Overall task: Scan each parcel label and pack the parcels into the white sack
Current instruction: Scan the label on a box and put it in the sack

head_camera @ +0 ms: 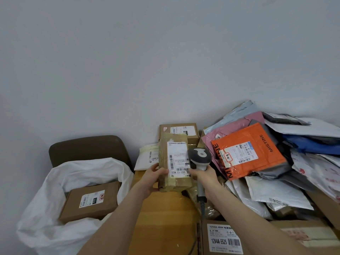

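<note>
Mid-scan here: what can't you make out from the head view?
Parcel label's fine print: too small to read in the head view.
Scanner window: faces away from the camera, so no beam shows.
Sack contents under the box: hidden by the box and the sack's folds.
Pile at right: cut off by the frame edge.

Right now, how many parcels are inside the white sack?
1: a brown cardboard box, label up, lies in the open mouth of the white sack, left of the wooden table. Others may be hidden beneath it or in the folds.
</note>
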`<state>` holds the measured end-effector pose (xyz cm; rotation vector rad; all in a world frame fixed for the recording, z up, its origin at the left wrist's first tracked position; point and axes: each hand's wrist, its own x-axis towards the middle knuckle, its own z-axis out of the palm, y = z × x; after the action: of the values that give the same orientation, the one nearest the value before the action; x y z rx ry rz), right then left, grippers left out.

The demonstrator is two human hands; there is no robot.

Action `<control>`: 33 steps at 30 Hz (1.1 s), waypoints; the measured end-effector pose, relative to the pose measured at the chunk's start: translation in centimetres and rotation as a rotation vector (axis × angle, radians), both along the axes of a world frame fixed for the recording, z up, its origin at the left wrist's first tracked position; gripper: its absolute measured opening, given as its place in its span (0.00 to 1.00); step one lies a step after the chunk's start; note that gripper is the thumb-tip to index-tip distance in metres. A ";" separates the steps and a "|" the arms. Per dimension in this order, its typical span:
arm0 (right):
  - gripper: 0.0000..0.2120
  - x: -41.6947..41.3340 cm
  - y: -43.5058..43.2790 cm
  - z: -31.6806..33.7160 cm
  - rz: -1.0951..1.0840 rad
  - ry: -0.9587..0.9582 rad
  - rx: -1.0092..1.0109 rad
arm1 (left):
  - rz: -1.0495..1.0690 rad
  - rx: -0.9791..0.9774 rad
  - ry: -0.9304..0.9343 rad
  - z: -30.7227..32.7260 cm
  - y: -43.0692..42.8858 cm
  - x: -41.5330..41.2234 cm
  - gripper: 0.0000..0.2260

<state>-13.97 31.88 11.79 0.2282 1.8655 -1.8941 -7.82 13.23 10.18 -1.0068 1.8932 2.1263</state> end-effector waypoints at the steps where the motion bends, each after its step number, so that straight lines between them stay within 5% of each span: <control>1: 0.14 0.4 0.2 0.1 -0.007 -0.001 0.004 | 0.032 -0.013 0.016 -0.1 -0.3 0.1 0.30; 4: 0.05 2.3 1.0 0.8 0.043 -0.057 -0.012 | 0.097 -0.047 0.044 -0.5 -1.5 0.2 0.33; 10: 0.07 6.2 1.4 1.5 0.184 -0.034 0.031 | 0.108 -0.084 0.060 -0.9 -2.8 0.5 0.34; 33: 0.04 6.8 2.2 2.5 0.190 -0.097 -0.012 | 0.162 -0.138 0.016 -2.9 -3.3 1.2 0.35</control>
<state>-7.15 34.10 14.29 0.1309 1.7460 -1.7347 -6.62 9.95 7.30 -1.2122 2.0556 2.1171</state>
